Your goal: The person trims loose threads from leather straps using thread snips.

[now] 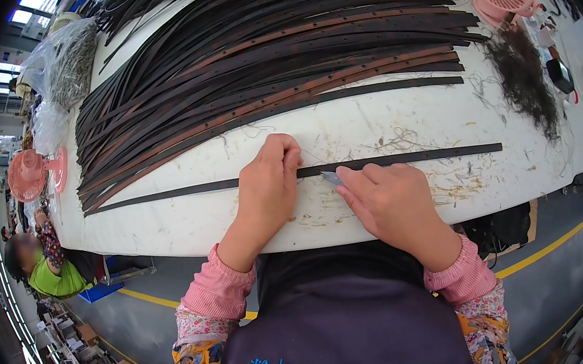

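One long dark strip (424, 154) lies across the white table (344, 224) in front of me. My left hand (268, 186) is closed over the strip left of its middle, thumb and forefinger pinched together; what they pinch is too small to make out. In my right hand (393, 204) is a small metal blade (331, 178), its tip at the strip's lower edge. The two hands are a short way apart. Beyond them lies a large pile of dark and brown strips (269, 64) with small holes.
A pink fan (27, 175) stands at the left edge, another pink fan (506, 1) at the back right. Dark loose threads (522, 79) are heaped near it. Plastic bags (67, 70) sit at the left. A person in green (58, 277) is at the lower left.
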Demonstrator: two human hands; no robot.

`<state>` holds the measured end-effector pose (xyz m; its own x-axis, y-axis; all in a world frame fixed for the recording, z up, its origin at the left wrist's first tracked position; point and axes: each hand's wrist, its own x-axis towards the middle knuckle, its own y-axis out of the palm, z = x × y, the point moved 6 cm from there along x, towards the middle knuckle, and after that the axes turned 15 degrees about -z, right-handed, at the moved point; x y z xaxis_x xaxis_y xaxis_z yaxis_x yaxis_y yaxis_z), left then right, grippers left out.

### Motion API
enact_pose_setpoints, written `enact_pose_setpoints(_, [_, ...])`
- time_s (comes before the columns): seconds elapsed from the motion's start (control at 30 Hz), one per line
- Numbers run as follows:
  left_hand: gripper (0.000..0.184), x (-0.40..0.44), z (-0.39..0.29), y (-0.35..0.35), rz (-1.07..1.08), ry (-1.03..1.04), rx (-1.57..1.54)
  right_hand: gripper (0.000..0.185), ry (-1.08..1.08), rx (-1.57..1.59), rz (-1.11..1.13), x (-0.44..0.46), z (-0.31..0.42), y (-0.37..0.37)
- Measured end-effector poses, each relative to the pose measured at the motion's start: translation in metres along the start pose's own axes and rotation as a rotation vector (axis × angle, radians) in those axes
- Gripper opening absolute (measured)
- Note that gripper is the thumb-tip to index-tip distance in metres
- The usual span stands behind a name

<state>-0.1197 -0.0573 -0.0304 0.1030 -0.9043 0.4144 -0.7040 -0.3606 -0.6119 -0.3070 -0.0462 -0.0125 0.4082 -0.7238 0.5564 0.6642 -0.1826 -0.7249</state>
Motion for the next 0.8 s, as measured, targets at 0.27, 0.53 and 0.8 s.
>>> enact_pose_setpoints(0.27, [0.020,0.003,0.007,-0.009,0.007,-0.232,-0.234,0.022,-0.017,-0.092,0.048,0.001,0.002,0.003])
enact_pose_setpoints(0.53, [0.025,-0.001,0.011,-0.005,0.034,-0.170,-0.175,0.022,-0.033,-0.104,0.031,0.002,0.005,0.006])
enact_pose_setpoints(0.8, [0.026,0.002,0.003,-0.007,0.031,-0.110,-0.133,0.021,0.011,-0.071,0.015,0.004,0.004,0.006])
